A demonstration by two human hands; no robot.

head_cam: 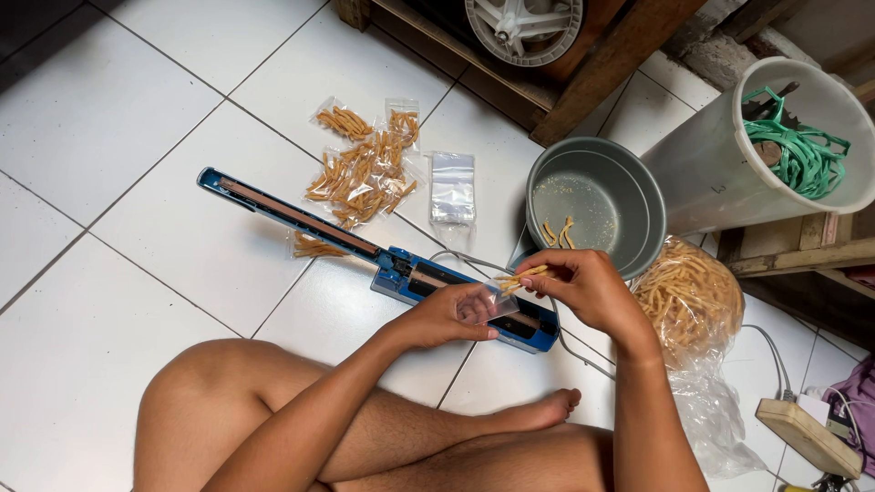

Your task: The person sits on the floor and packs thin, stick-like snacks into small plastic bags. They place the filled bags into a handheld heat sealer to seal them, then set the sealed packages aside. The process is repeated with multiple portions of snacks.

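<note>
Snack sticks (521,277): pinched in right hand (583,287) fingertips, entering small clear bag (497,301) gripped by closed left hand (451,314), above blue heat sealer (383,260) on tiled floor (109,137); keep bag mouth open, sticks aligned

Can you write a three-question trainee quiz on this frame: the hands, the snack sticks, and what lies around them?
1. True or false: the left hand holds a small clear bag open while the right hand feeds snack sticks into it.
2. What lies on the tiles directly beneath the hands? A) a blue heat sealer B) a red cutting board C) a metal tray
3. Fill in: the grey pot holds only a few ____ sticks.

Key
1. True; the right hand's grip pinches several sticks at the bag's mouth.
2. A, the blue heat sealer; filled packets lie past it.
3. Loose; the big bag of sticks sits beside the pot.
</note>
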